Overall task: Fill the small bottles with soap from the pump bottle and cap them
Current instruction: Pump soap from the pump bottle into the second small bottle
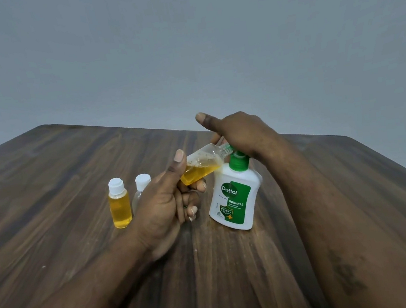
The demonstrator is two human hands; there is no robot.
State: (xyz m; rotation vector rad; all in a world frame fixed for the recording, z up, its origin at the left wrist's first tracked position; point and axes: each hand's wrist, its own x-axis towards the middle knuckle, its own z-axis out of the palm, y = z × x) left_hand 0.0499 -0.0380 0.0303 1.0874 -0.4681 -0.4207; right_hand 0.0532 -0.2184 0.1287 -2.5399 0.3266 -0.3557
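Observation:
A white pump bottle (235, 196) with a green label and green collar stands on the wooden table (74, 195). My right hand (240, 131) rests on top of its pump head, thumb stuck out to the left. My left hand (167, 204) grips a small clear bottle (201, 169), tilted with its open neck at the pump's nozzle and about half full of yellow soap. Left of my hand stands a capped small bottle (120, 205) full of yellow soap. A second capped small bottle (141, 189), clear and seemingly empty, is partly hidden behind my left hand.
A grey wall (183, 41) rises behind the table. The table's far edge runs just behind the bottles, and its right edge slopes down toward the right of the view.

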